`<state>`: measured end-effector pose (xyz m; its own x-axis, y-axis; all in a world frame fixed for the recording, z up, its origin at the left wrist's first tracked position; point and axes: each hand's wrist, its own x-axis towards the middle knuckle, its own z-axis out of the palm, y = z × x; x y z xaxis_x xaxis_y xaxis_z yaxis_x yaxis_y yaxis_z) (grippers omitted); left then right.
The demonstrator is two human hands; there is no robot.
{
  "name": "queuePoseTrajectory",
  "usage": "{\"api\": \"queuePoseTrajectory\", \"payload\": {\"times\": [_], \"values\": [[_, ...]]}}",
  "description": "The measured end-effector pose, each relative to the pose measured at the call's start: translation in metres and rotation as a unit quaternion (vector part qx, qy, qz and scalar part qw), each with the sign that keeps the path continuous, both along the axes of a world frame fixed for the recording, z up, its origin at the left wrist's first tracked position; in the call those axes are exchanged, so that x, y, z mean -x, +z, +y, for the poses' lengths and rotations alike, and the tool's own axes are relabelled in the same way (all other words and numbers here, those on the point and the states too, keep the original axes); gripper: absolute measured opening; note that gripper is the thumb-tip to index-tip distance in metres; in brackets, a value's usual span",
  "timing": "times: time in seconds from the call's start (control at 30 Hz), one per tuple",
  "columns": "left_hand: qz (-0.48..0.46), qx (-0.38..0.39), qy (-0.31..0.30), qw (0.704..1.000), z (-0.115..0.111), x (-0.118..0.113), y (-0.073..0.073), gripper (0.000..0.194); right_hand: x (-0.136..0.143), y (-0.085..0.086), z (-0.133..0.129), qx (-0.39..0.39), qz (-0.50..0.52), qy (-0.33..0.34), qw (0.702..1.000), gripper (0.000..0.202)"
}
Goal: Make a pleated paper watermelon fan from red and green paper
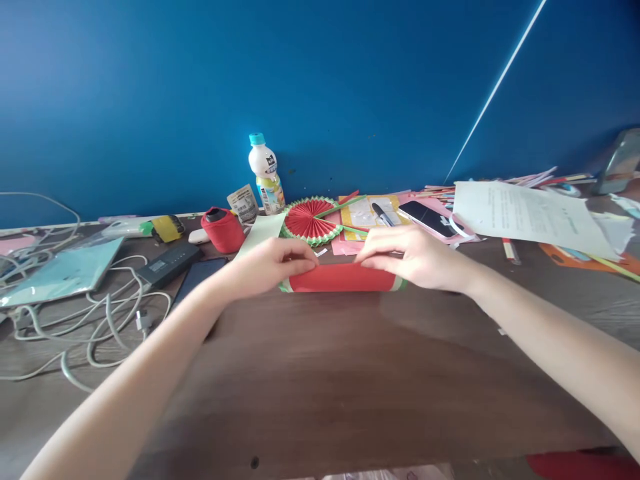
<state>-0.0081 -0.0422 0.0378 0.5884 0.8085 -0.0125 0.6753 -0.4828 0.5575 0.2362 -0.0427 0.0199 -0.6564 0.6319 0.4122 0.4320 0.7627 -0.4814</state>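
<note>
A red paper strip (pixel 343 278) with green and white ends is held low over the dark wooden table (pixel 320 387). My left hand (pixel 273 265) pinches its upper edge near the left end, thumb and fingers pressed together. At the right end, my right hand (pixel 407 255) grips the same edge between thumb and fingers. Just behind the strip lies a round pleated fan (pixel 311 221), red with a green and white rim, with green strips reaching from its middle.
Left: tangled cables (pixel 110 320), a black box (pixel 170 264), a red roll (pixel 223 231). A bottle (pixel 267 177) stands by the blue wall. Behind my right hand are a pen (pixel 383 215), a phone (pixel 427 219) and a printed sheet (pixel 530 213).
</note>
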Motion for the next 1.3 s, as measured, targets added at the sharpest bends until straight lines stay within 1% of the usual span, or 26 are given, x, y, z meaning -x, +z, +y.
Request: {"api": "queuePoseTrajectory", "payload": {"times": [0.07, 0.1, 0.17, 0.2, 0.27, 0.37, 0.43, 0.5, 0.6, 0.77, 0.87, 1.0, 1.17, 1.3], "values": [[-0.006, 0.002, 0.009, 1.000, 0.005, -0.001, 0.017, 0.023, -0.002, 0.017, 0.004, 0.030, 0.002, -0.015, 0.999, 0.016], [-0.017, 0.002, 0.012, 1.000, 0.009, -0.001, 0.022, 0.025, -0.003, 0.023, 0.008, 0.044, 0.010, -0.018, 0.999, 0.017], [-0.038, 0.008, 0.016, 0.999, 0.016, -0.002, 0.024, 0.027, -0.004, 0.027, 0.017, 0.078, 0.023, -0.030, 0.996, 0.022], [-0.038, 0.011, 0.020, 0.999, 0.021, -0.003, 0.021, 0.027, -0.004, 0.025, 0.022, 0.091, 0.022, -0.037, 0.995, 0.023], [-0.011, 0.007, 0.032, 0.999, 0.029, -0.004, 0.010, 0.026, -0.001, 0.012, 0.032, 0.100, 0.004, -0.051, 0.994, 0.023], [0.069, 0.011, 0.034, 0.997, 0.036, -0.005, -0.014, 0.024, 0.005, -0.020, 0.043, 0.124, -0.050, -0.041, 0.990, 0.018], [0.120, 0.005, 0.023, 0.993, 0.036, -0.006, -0.028, 0.022, 0.009, -0.042, 0.044, 0.131, -0.069, -0.037, 0.988, 0.016], [0.151, 0.005, 0.014, 0.988, 0.035, -0.009, -0.039, 0.021, 0.012, -0.059, 0.042, 0.118, -0.079, -0.037, 0.989, 0.015], [0.154, -0.005, 0.007, 0.988, 0.032, -0.014, -0.050, 0.023, 0.013, -0.073, 0.038, 0.099, -0.075, -0.042, 0.991, 0.016], [0.126, -0.060, -0.020, 0.990, 0.034, -0.017, -0.067, 0.020, 0.010, -0.081, 0.037, 0.057, -0.064, -0.028, 0.996, 0.016], [0.122, -0.100, -0.031, 0.987, 0.033, -0.016, -0.073, 0.017, 0.009, -0.082, 0.037, 0.035, -0.064, -0.019, 0.997, 0.015], [0.135, -0.124, -0.044, 0.982, 0.028, -0.017, -0.073, 0.016, 0.010, -0.081, 0.035, 0.018, -0.089, -0.022, 0.996, 0.014], [0.153, -0.117, -0.042, 0.980, 0.024, -0.020, -0.070, 0.017, 0.014, -0.079, 0.030, -0.007, -0.111, -0.031, 0.993, 0.015], [0.150, -0.111, -0.038, 0.982, 0.024, -0.021, -0.071, 0.017, 0.018, -0.081, 0.028, -0.003, -0.105, -0.032, 0.994, 0.013]]}}
